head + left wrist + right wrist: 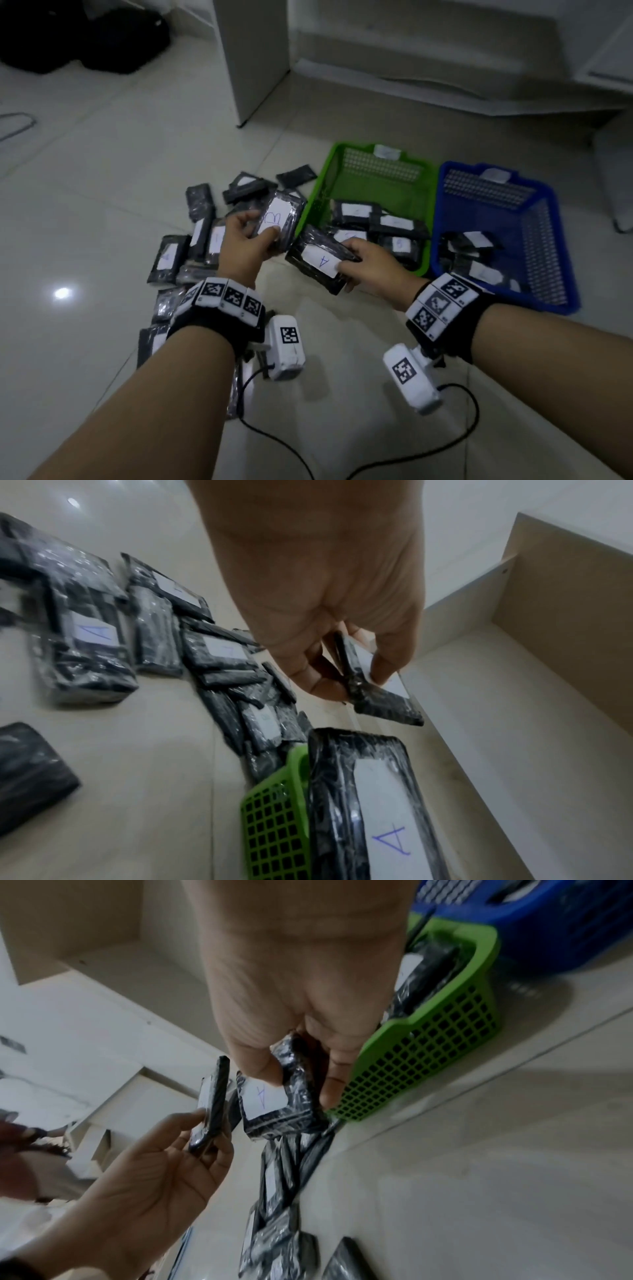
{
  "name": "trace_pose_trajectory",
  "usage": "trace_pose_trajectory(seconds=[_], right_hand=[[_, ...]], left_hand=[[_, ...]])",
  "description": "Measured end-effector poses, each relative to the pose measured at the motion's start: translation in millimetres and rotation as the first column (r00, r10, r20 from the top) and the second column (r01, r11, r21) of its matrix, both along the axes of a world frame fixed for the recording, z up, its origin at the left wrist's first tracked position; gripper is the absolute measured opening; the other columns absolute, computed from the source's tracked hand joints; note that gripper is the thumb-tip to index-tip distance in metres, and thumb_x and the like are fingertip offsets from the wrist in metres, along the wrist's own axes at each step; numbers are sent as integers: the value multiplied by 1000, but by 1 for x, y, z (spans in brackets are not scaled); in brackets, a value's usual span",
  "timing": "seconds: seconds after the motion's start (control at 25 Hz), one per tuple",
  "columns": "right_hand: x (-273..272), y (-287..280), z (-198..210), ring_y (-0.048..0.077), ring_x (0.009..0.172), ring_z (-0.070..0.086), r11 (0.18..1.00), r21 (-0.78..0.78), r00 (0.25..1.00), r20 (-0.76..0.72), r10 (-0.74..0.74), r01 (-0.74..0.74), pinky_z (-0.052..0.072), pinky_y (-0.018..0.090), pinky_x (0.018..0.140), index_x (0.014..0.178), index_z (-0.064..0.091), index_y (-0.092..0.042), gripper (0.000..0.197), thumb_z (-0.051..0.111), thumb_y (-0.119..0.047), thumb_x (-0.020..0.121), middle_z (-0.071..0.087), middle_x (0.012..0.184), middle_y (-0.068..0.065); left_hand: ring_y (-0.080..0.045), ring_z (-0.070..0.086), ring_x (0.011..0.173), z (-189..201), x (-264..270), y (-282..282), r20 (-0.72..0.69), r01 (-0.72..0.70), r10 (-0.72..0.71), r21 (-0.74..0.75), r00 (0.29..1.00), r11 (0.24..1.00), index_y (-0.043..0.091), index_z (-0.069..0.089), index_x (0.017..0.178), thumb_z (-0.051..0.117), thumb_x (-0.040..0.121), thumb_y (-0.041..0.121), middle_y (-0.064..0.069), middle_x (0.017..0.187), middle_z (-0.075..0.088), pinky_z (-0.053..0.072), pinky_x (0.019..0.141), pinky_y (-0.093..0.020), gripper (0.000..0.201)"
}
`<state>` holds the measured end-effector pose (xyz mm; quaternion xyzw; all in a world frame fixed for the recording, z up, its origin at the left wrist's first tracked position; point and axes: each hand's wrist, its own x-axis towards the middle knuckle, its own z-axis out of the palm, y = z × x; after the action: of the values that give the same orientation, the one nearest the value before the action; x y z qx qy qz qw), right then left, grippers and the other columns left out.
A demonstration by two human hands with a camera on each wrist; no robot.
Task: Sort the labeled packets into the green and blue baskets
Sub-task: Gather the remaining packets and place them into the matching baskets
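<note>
My left hand (245, 240) grips a black wrapped packet with a white label marked B (279, 221), held above the floor pile; in the left wrist view this B packet (380, 696) sits between thumb and fingers. My right hand (366, 263) holds a second black packet labelled A (320, 262) just left of the green basket (342, 161); the right wrist view shows the A packet (274, 1104) pinched beside the green basket (428, 1053). The blue basket (548, 219) stands right of the green one. Both baskets hold several packets.
Several black labelled packets (191, 240) lie scattered on the pale tiled floor left of the baskets. A white cabinet (253, 58) and shelving stand behind. Dark bags (82, 34) sit at the far left. Black cables (445, 445) trail from the wrist cameras.
</note>
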<state>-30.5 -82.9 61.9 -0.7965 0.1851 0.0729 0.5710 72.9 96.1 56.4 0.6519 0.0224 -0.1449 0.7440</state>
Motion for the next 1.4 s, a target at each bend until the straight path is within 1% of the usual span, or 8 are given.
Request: trace_pose_trajectory(seconds=[0.28,0.4,0.68,0.8,0.92,1.12,1.28,1.4], right_hand=[[3,-28,80,27,80,64,969,-145,975,-67,-212,201,57,41,69,107,59,-8,19,60,-10,88,63,94,11],[9,-55,99,21,72,63,943,-213,959,-64,-275,256,56,32,58,108,59,-9,20,60,-11,88,63,89,7],[20,-156,68,24,82,64,897,-175,913,24,-408,406,56,42,68,110,58,-15,21,59,-12,90,64,94,6],[18,-203,32,24,93,64,873,-67,874,82,-478,483,57,38,64,113,56,-17,25,60,-11,89,63,106,2],[16,-247,-4,27,99,62,806,-3,800,129,-586,591,54,36,64,113,55,-19,23,55,-10,92,61,116,7],[18,-287,-37,25,104,58,748,-27,742,153,-653,663,50,41,91,119,55,-21,31,44,-5,95,60,116,7],[17,-303,-55,22,89,56,654,-86,658,172,-733,751,48,32,73,125,51,-20,37,37,-3,95,58,109,6],[12,-312,-71,22,88,54,688,-243,725,120,-678,684,39,23,68,121,54,-15,39,34,4,93,55,105,9]], left_hand=[[-20,61,72,52,18,-33,-59,224,-223,7,973,975,21,53,104,60,84,0,-8,93,62,53,56,-29,30],[-31,63,83,63,23,-50,-59,281,-279,41,959,959,27,57,99,59,82,0,-14,97,64,57,76,-50,32],[-27,68,83,33,45,-148,25,297,-316,275,949,915,24,61,110,57,76,10,-6,97,68,56,79,-51,36],[-21,66,85,14,61,-196,87,330,-404,437,911,837,26,62,110,56,81,10,-1,100,69,55,82,-32,34],[-19,62,88,-8,77,-235,160,297,-494,630,855,717,22,62,114,52,87,5,-3,104,65,43,72,-20,33],[-35,60,94,-47,97,-285,20,308,-676,880,736,362,24,59,104,50,87,3,-18,116,57,50,77,-35,29],[-34,57,104,-60,95,-300,-234,389,-777,921,585,15,22,61,106,53,87,2,-16,124,53,49,82,-36,29],[-36,50,114,-66,95,-301,-313,343,-805,928,504,-145,20,69,107,63,88,14,-14,129,45,44,99,-40,21]])
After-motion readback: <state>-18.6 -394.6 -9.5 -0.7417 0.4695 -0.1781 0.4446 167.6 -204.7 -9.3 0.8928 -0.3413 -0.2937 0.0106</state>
